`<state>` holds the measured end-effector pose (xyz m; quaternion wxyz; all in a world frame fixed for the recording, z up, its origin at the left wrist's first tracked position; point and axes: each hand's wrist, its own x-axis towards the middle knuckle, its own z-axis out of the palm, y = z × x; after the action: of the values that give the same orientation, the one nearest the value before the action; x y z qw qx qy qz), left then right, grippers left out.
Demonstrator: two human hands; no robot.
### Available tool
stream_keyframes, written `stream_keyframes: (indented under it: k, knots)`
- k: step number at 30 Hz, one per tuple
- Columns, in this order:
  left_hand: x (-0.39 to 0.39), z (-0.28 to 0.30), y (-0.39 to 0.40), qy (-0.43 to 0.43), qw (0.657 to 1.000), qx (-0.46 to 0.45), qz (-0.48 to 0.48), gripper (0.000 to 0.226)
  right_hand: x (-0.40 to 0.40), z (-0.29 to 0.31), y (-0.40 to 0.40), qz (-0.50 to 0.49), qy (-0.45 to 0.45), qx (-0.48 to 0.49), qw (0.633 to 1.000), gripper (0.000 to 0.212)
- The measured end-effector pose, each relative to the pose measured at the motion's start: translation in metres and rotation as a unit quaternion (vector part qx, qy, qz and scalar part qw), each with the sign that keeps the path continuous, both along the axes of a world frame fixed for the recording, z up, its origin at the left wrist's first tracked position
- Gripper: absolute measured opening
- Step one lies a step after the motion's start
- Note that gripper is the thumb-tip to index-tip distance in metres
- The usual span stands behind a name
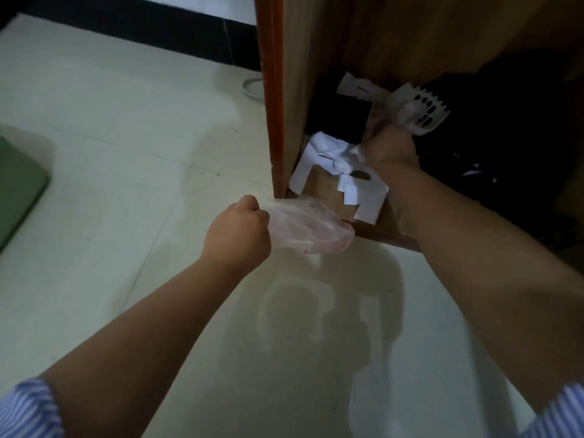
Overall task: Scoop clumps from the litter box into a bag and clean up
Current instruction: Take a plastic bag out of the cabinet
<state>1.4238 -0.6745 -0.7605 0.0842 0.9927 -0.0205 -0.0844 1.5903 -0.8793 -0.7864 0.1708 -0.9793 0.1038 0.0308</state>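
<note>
My left hand (238, 232) grips a thin, clear, pinkish plastic bag (311, 227) just above the pale floor, in front of the wooden cabinet. My right hand (392, 147) reaches into the cabinet's dark lower opening and holds a white slotted litter scoop (425, 110) by its handle, the toothed blade pointing to the right. The litter box is not in view.
A brown cardboard box with white paper flaps (339, 184) sits at the cabinet's front left corner, under my right forearm. The cabinet's wooden side panel (281, 90) stands upright. A green mat (19, 184) lies at the left edge. A white ring (252, 88) lies on the floor.
</note>
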Motion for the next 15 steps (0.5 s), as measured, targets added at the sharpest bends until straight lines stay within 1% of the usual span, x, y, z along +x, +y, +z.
stream_keyframes:
  k: [2, 3, 5, 6, 7, 8, 10, 11, 13, 15]
  knots:
    - [-0.005, -0.003, 0.010, -0.052, 0.996, -0.067, -0.028, 0.020, -0.013, 0.016, -0.001, -0.078, -0.096, 0.112, 0.986, 0.033]
    - [-0.009, -0.004, 0.015, -0.076, 0.991, -0.101, -0.044, 0.020, -0.025, 0.025, 0.000, -0.094, -0.131, 0.151, 0.975, 0.030]
    - [-0.021, -0.004, 0.024, -0.098, 0.983, -0.142, -0.059, 0.028, -0.055, 0.032, 0.002, -0.087, -0.178, 0.189, 0.962, 0.025]
    - [-0.028, -0.006, 0.029, -0.096, 0.982, -0.154, -0.059, 0.033, -0.076, 0.033, 0.004, -0.064, -0.192, 0.192, 0.960, 0.025]
    - [-0.034, -0.007, 0.034, -0.089, 0.980, -0.167, -0.054, 0.036, -0.100, 0.032, 0.006, -0.036, -0.201, 0.194, 0.960, 0.030]
    - [-0.039, -0.007, 0.040, -0.081, 0.981, -0.173, -0.044, 0.035, -0.126, 0.028, 0.010, -0.008, -0.195, 0.197, 0.961, 0.036]
    - [-0.047, -0.002, 0.054, -0.071, 0.983, -0.168, -0.008, 0.026, -0.182, 0.021, 0.021, 0.046, -0.173, 0.207, 0.962, 0.043]
    - [-0.049, 0.000, 0.061, -0.072, 0.985, -0.159, 0.014, 0.027, -0.212, 0.017, 0.026, 0.072, -0.153, 0.207, 0.963, 0.046]
    - [-0.053, 0.005, 0.080, -0.068, 0.980, -0.169, 0.079, 0.040, -0.267, 0.008, 0.038, 0.128, -0.114, 0.188, 0.967, 0.043]
    - [-0.061, 0.012, 0.106, -0.041, 0.972, -0.173, 0.153, 0.052, -0.308, -0.002, 0.058, 0.192, -0.077, 0.159, 0.965, 0.035]
